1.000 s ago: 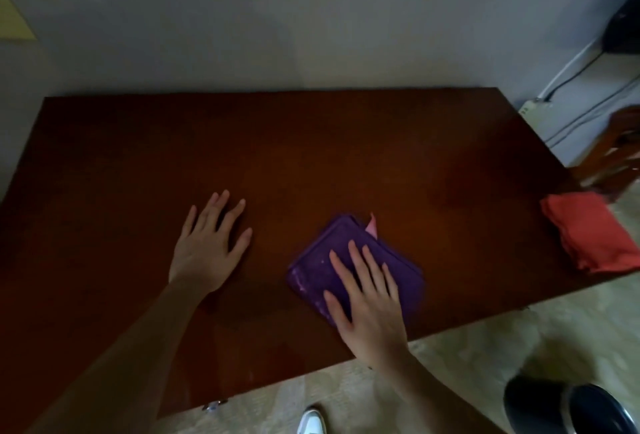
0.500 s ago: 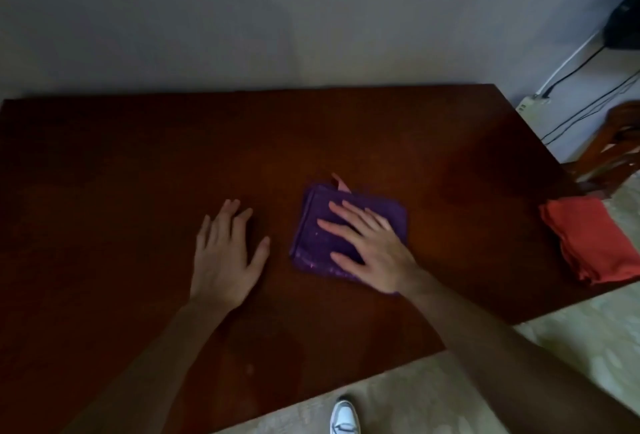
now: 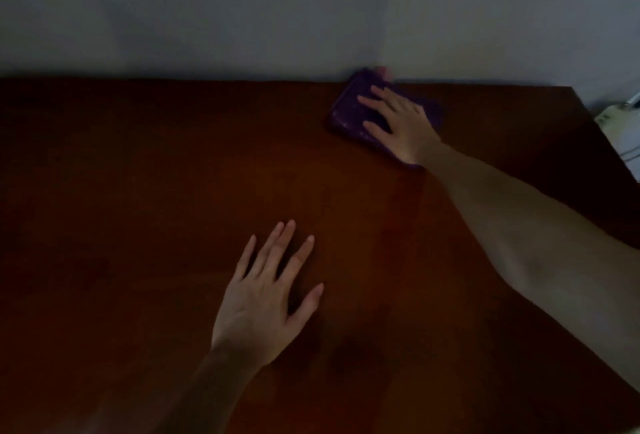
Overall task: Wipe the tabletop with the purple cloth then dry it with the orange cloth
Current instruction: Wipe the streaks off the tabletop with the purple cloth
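The folded purple cloth (image 3: 348,114) lies at the far edge of the dark brown tabletop (image 3: 173,191), right against the wall. My right hand (image 3: 398,125) presses flat on it with fingers spread, arm stretched far forward. A small pink corner (image 3: 382,70) sticks out at the cloth's far side. My left hand (image 3: 266,295) rests flat on the bare tabletop near the middle, fingers apart and holding nothing. The orange cloth is out of view.
A grey wall (image 3: 311,10) runs along the table's far edge. A white power strip (image 3: 614,118) with cables lies on the floor past the table's right corner.
My right hand has slid the purple cloth from the near middle of the table up to the far edge. The view has shifted forward; the orange cloth has left the frame.
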